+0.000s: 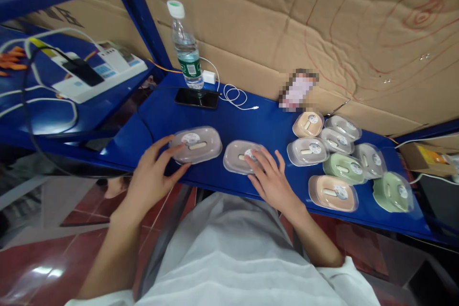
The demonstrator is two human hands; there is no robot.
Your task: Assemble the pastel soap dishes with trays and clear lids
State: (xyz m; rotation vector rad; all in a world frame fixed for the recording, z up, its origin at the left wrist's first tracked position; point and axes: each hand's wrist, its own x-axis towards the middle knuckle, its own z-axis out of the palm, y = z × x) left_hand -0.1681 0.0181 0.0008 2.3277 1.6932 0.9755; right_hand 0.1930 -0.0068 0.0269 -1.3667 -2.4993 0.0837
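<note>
Two grey oval plastic boxes with clear lids lie on the blue table in front of me. My left hand (pixel 152 172) grips the left end of the left grey lidded box (pixel 206 139), thumb at the near edge and fingers over the lid. On the right grey lidded box (pixel 234 157), my right hand (pixel 268 174) rests with spread fingers over its right end, partly covering a round label. Both boxes have a pale tab in the lid.
Several similar boxes in grey, green (pixel 344 168) and peach (pixel 333 192) are grouped at the right. A water bottle (pixel 188 57), a black phone (pixel 196 98) and a white cable (pixel 234 95) lie or stand at the back. A cardboard wall (pixel 251 19) rises behind.
</note>
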